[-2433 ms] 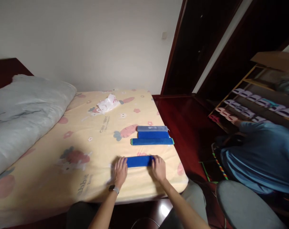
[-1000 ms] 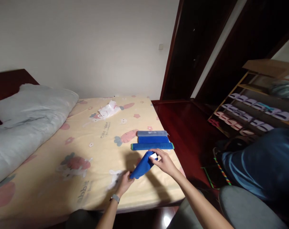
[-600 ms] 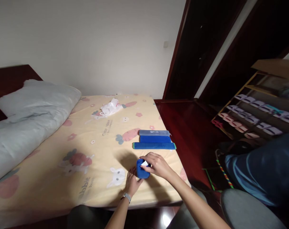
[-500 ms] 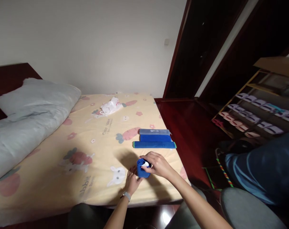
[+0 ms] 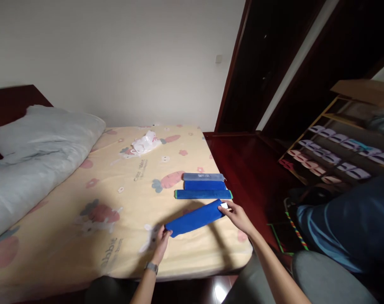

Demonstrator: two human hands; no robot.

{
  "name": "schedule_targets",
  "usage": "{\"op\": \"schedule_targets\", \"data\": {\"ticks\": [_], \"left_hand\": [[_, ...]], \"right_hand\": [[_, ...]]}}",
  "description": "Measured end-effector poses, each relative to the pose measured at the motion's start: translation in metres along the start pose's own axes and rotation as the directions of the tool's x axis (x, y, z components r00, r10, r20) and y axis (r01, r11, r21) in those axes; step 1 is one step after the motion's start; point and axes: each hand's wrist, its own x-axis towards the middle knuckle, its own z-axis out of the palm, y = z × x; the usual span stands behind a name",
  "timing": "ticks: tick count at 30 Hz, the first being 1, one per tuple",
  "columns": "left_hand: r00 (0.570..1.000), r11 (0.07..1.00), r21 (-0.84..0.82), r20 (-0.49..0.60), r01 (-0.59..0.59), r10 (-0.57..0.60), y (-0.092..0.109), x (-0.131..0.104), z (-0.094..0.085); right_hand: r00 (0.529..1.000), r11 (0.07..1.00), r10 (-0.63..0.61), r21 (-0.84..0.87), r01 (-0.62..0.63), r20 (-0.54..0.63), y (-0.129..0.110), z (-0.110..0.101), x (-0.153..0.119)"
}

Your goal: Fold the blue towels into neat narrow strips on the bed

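Observation:
A rolled blue towel (image 5: 194,218) is held slantwise above the bed, its right end higher in view. My left hand (image 5: 162,242) is closed on its left end. At the other end, my right hand (image 5: 238,216) pinches the roll beside a small white label (image 5: 224,205). Just beyond lie three more cloth rolls, side by side: a dark blue one with green ends (image 5: 203,194), a plain blue one (image 5: 205,185) and a grey-blue one with white lettering (image 5: 203,176).
The bed's patterned sheet (image 5: 116,185) spreads under everything. A white plastic bag (image 5: 145,143) lies toward the wall, and a grey quilt (image 5: 49,147) covers the left side. At right stand a slipper rack (image 5: 325,110) and a grey stool (image 5: 325,276).
The blue roll was upright between my hands, its spiral end facing up. Now it lies lengthwise between them, with my left hand moved left and my right hand moved right.

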Motion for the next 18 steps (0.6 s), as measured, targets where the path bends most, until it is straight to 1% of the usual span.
{"op": "schedule_targets", "data": {"ticks": [2, 3, 5, 7, 9, 11, 13, 15, 16, 17, 18], "left_hand": [[0.998, 0.998, 0.020, 0.043, 0.053, -0.053, 0.006, 0.005, -0.006], [0.995, 0.997, 0.039, 0.069, 0.071, -0.073, 0.009, 0.008, -0.008], [0.987, 0.994, 0.067, 0.132, 0.087, -0.095, 0.014, 0.014, -0.007], [0.975, 0.994, 0.076, 0.201, 0.082, -0.096, 0.017, 0.021, -0.002], [0.963, 0.995, 0.072, 0.254, 0.072, -0.088, 0.018, 0.027, 0.005], [0.956, 0.996, 0.057, 0.281, 0.075, -0.088, 0.019, 0.033, 0.012], [0.950, 0.994, 0.045, 0.292, 0.097, -0.106, 0.021, 0.039, 0.019], [0.944, 0.994, 0.000, 0.312, 0.113, -0.107, 0.027, 0.047, 0.025], [0.944, 0.994, -0.039, 0.320, 0.100, -0.082, 0.033, 0.053, 0.029], [0.947, 0.994, -0.081, 0.319, 0.071, -0.042, 0.040, 0.060, 0.033], [0.952, 0.993, -0.117, 0.307, 0.031, 0.006, 0.048, 0.068, 0.037]], "right_hand": [[0.998, 0.999, 0.040, 0.023, -0.041, 0.043, 0.029, -0.008, -0.005], [0.998, 0.998, 0.058, 0.025, -0.059, 0.040, 0.041, -0.010, -0.008], [0.994, 0.993, 0.101, 0.051, -0.103, 0.029, 0.060, -0.014, -0.015], [0.985, 0.980, 0.164, 0.110, -0.168, 0.049, 0.073, -0.015, -0.021], [0.961, 0.947, 0.264, 0.168, -0.275, 0.084, 0.083, -0.015, -0.023], [0.925, 0.892, 0.361, 0.245, -0.379, 0.115, 0.090, -0.014, -0.023], [0.901, 0.819, 0.401, 0.377, -0.433, 0.166, 0.096, -0.014, -0.019], [0.897, 0.737, 0.402, 0.516, -0.437, 0.185, 0.098, -0.015, -0.012], [0.902, 0.712, 0.398, 0.563, -0.420, 0.169, 0.098, -0.016, -0.007], [0.912, 0.710, 0.388, 0.587, -0.389, 0.136, 0.098, -0.017, -0.001], [0.926, 0.736, 0.369, 0.582, -0.346, 0.084, 0.096, -0.019, 0.006]]}}
